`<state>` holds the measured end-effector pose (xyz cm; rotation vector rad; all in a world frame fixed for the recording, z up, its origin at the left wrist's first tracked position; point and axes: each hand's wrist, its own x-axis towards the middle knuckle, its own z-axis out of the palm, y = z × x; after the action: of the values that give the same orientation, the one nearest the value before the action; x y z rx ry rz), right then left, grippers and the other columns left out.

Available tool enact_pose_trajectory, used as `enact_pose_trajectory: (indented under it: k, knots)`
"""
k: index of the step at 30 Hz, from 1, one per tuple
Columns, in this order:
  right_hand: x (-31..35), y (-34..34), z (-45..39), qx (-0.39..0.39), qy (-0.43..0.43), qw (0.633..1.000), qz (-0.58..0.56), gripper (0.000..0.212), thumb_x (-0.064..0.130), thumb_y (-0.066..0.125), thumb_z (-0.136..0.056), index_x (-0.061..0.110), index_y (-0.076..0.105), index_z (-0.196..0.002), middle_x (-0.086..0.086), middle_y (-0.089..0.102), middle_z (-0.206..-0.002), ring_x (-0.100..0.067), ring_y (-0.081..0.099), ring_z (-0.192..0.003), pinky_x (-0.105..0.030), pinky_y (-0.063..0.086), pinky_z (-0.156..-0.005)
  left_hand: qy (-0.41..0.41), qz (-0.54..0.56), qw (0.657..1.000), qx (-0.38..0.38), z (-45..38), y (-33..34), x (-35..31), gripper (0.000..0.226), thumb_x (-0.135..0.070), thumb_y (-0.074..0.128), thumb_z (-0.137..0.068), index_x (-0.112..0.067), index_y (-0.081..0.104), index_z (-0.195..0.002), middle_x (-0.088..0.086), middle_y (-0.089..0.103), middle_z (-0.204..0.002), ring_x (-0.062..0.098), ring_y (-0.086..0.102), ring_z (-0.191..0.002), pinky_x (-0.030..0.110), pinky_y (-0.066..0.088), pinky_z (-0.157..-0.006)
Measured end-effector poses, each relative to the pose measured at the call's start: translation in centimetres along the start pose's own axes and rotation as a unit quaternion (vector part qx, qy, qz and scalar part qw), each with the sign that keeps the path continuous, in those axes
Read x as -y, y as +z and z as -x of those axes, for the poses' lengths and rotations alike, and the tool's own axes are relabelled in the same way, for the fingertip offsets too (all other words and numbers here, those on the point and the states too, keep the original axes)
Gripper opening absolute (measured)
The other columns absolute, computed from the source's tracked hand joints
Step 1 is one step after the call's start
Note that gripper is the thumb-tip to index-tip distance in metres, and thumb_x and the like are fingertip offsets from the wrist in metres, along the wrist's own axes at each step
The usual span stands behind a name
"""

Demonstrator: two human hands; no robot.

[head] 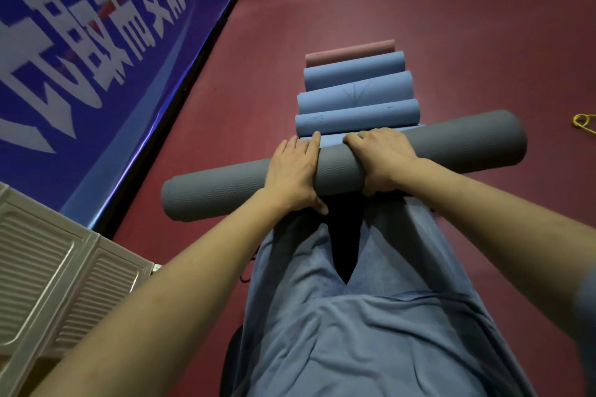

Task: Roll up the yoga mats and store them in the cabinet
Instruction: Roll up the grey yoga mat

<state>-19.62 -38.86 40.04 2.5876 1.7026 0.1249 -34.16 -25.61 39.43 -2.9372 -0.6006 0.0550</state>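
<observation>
Dark red gym floor (pixel 419 26), blue banner wall at left. Rolled grey foam yoga mat (pixel 225 188) held crosswise above floor, left hand (pixel 292 172) and right hand (pixel 382 159) wrapped tight near middle, probably for balanced carrying. Ribbed beige cabinet (pixel 48 267) at lower left.

Blurred banner (pixel 80 42) lettering is unreadable; cabinet (pixel 48 267) cut off at left.

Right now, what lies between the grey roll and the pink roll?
In the head view, blue rolled mats lie side by side on the floor between the grey roll and the pink roll.
</observation>
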Motion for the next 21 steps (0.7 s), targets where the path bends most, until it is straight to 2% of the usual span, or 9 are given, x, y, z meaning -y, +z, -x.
enact_pose_trajectory:
  k: [1, 3, 6, 8, 12, 16, 19, 21]
  knots:
    - [-0.1, 0.2, 0.0, -0.001, -0.002, 1.0, 0.0, 0.085, 0.049, 0.09, -0.042, 0.024, 0.05, -0.113, 0.001, 0.064, -0.105, -0.026, 0.063, -0.095, -0.033, 0.039, -0.069, 0.001, -0.001, 1.0, -0.003, -0.2, 0.0, 0.1, 0.141, -0.072, 0.09, -0.039, -0.011, 0.03, -0.152, 0.009, 0.054, -0.141, 0.032, 0.049, -0.13, 0.042, 0.036, -0.112]
    - [-0.2, 0.4, 0.0, -0.001, -0.01, 1.0, -0.009, 0.085, 0.053, 0.088, -0.041, 0.026, 0.049, -0.112, 0.001, 0.063, -0.105, -0.026, 0.062, -0.095, -0.034, 0.041, -0.071, 0.004, 0.008, 1.0, 0.0, -0.7, -0.4, 0.5, 0.116, -0.069, 0.09, -0.04, -0.018, 0.047, -0.134, 0.004, 0.064, -0.123, 0.03, 0.061, -0.11, 0.041, 0.048, -0.089]
    - [-1.5, -0.3, -0.5, 0.042, -0.032, 0.998, -0.044, 0.1, 0.062, 0.086, -0.041, 0.029, 0.046, -0.126, 0.002, 0.061, -0.115, -0.026, 0.06, -0.104, -0.036, 0.046, -0.083, 0.0, 0.042, 0.999, 0.023, -1.5, -1.5, 1.2, 0.1, -0.066, 0.089, -0.04, -0.026, 0.052, -0.124, -0.001, 0.067, -0.116, 0.028, 0.065, -0.1, 0.038, 0.047, -0.072]
    - [-2.3, -0.8, -0.8, 0.067, -0.044, 0.995, -0.061, 0.109, 0.063, 0.086, -0.043, 0.031, 0.041, -0.137, 0.001, 0.059, -0.124, -0.026, 0.057, -0.111, -0.038, 0.048, -0.091, -0.008, 0.056, 0.998, 0.041, -2.0, -2.0, 1.5, 0.096, -0.065, 0.088, -0.039, -0.03, 0.053, -0.121, -0.003, 0.069, -0.112, 0.027, 0.065, -0.097, 0.037, 0.049, -0.072]
    - [-2.5, -0.4, -0.3, 0.055, -0.034, 0.998, -0.025, 0.118, 0.065, 0.084, -0.047, 0.031, 0.031, -0.147, -0.003, 0.054, -0.133, -0.03, 0.047, -0.124, -0.042, 0.041, -0.103, -0.015, 0.062, 0.996, 0.064, -2.4, -2.3, 1.7, 0.098, -0.066, 0.086, -0.036, -0.035, 0.053, -0.123, -0.005, 0.069, -0.108, 0.027, 0.065, -0.094, 0.04, 0.055, -0.076]
    - [-2.0, -0.8, 0.6, 0.052, -0.011, 0.998, -0.014, 0.104, 0.065, 0.083, -0.047, 0.032, 0.038, -0.134, -0.003, 0.059, -0.118, -0.027, 0.055, -0.106, -0.038, 0.042, -0.088, -0.007, 0.046, 0.997, 0.063, -1.4, -2.3, 1.6, 0.09, -0.063, 0.086, -0.038, -0.032, 0.053, -0.117, -0.002, 0.069, -0.105, 0.028, 0.065, -0.089, 0.041, 0.055, -0.073]
    - [-1.6, -1.6, 1.8, 0.056, -0.019, 0.998, -0.013, 0.097, 0.067, 0.082, -0.044, 0.032, 0.043, -0.126, 0.0, 0.062, -0.114, -0.027, 0.058, -0.103, -0.034, 0.035, -0.076, 0.007, 0.037, 0.997, 0.071, -0.1, -2.7, 1.6, 0.087, -0.065, 0.084, -0.039, -0.031, 0.054, -0.113, -0.003, 0.07, -0.1, 0.027, 0.064, -0.086, 0.042, 0.055, -0.073]
    - [-1.2, -1.9, 2.9, 0.064, -0.027, 0.997, -0.014, 0.095, 0.068, 0.081, -0.044, 0.033, 0.044, -0.124, 0.001, 0.063, -0.112, -0.026, 0.058, -0.102, -0.032, 0.033, -0.073, 0.019, 0.03, 0.996, 0.086, 1.1, -3.2, 1.5, 0.087, -0.067, 0.082, -0.04, -0.031, 0.054, -0.113, -0.003, 0.07, -0.097, 0.026, 0.065, -0.084, 0.041, 0.055, -0.072]
